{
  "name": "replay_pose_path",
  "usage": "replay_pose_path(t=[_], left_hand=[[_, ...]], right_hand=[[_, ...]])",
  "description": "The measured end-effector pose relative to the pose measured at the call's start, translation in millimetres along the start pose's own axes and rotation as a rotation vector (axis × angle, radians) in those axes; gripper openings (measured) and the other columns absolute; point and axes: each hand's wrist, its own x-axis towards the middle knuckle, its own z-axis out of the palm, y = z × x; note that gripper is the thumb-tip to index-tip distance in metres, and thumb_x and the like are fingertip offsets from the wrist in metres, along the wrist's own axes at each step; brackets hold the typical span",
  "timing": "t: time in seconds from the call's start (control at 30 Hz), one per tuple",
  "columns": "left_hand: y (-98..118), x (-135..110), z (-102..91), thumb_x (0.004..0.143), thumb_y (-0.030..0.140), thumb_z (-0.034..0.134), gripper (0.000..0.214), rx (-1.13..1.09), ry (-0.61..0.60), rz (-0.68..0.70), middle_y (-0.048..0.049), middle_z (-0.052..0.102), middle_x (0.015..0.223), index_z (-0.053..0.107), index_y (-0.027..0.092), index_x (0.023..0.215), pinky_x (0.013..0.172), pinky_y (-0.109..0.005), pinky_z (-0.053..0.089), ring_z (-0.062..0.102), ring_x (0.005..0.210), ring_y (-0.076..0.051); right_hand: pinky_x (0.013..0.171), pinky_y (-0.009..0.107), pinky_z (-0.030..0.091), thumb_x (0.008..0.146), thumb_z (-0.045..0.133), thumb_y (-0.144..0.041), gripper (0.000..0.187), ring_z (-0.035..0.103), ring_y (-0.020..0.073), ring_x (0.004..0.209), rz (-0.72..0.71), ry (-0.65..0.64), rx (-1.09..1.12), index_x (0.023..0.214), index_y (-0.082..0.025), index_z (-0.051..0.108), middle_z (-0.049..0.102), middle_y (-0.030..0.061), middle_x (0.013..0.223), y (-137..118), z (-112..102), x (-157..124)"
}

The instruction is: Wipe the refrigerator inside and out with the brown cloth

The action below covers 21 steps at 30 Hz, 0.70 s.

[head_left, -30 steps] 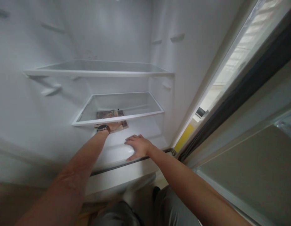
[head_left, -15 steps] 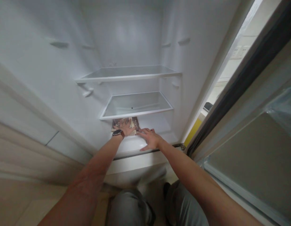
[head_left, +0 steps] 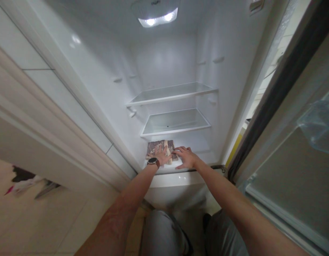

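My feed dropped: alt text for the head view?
The left hand lies flat on a brown patterned cloth on the floor of an open, lit fridge, the right hand at its edge. Two glass shelves sit above.

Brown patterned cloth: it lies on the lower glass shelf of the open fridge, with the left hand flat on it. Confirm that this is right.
Not right. The brown patterned cloth lies on the fridge floor beneath the lower glass shelf, not on it, as the head view shows. The fridge is open and the left hand is flat on the cloth.
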Motion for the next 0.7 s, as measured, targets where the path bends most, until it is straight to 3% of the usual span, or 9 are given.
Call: replay_pose_path(t=[0.23, 0.4, 0.7], left_hand=[[-2.8, -9.9, 9.2, 0.087, 0.084, 0.030, 0.093, 0.010, 0.072, 0.020, 0.0023, -0.002, 0.175, 0.015, 0.041, 0.168, 0.114, -0.084, 0.013, -0.003, 0.160, -0.042], [-4.2, -10.4, 16.1, 0.090, 0.082, 0.027, 0.088, 0.020, 0.193, 0.057, 0.0019, 0.007, 0.176, 0.020, 0.042, 0.167, 0.116, -0.080, 0.019, 0.002, 0.161, -0.040], [-2.3, -15.6, 15.0, 0.094, 0.074, 0.032, 0.078, 0.028, 0.277, 0.078, -0.0006, 0.016, 0.175, 0.029, 0.041, 0.165, 0.117, -0.079, 0.022, 0.009, 0.160, -0.040]], right_hand=[[0.110, 0.061, 0.034, 0.066, 0.081, -0.075, 0.104, 0.039, 0.0372, 0.141, -0.009, 0.002, -0.016, 0.152, -0.027, 0.049, 0.046, 0.0162, 0.156, 0.1, 1.4, 0.8], [0.109, 0.059, 0.035, 0.070, 0.078, -0.075, 0.094, 0.043, 0.0355, 0.137, -0.005, -0.004, -0.005, 0.144, -0.022, 0.056, 0.055, 0.0172, 0.146, -0.7, 1.9, 1.2], [0.107, 0.055, 0.036, 0.071, 0.078, -0.075, 0.086, 0.051, 0.0340, 0.129, -0.006, -0.008, 0.025, 0.135, -0.020, 0.060, 0.062, 0.0161, 0.135, -0.4, 2.8, 3.3]])
